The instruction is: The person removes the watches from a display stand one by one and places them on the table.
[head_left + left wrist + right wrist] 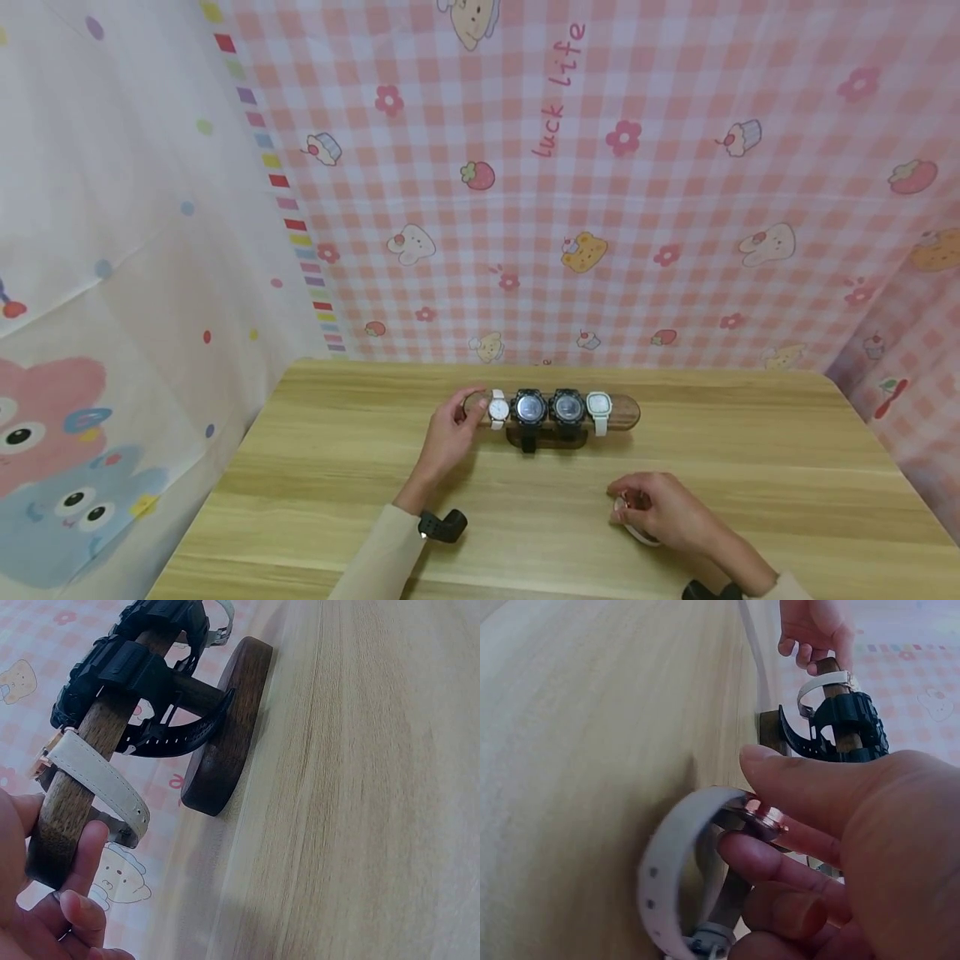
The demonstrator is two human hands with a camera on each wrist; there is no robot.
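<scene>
A dark wooden watch stand (624, 412) bears several watches along its bar. My left hand (452, 425) grips the bar's left end, thumb on one side and fingers on the other, as the left wrist view shows. Closest to it hangs a white-strapped watch (101, 780) with a rose-gold case. Two black digital watches (531, 407) (567, 407) follow, then a pale square-faced watch (599, 406). In front of the stand, to the right, my right hand (667, 510) pinches another white-strapped watch (660, 870) by its rose-gold case; its strap loops downward.
The stand rests on a light wood-grain table (360, 467) near its back edge. Behind hangs a pink checked cloth (525, 208), and a white patterned cloth (150, 250) is at the left. Black wrist devices (444, 526) sit on both forearms.
</scene>
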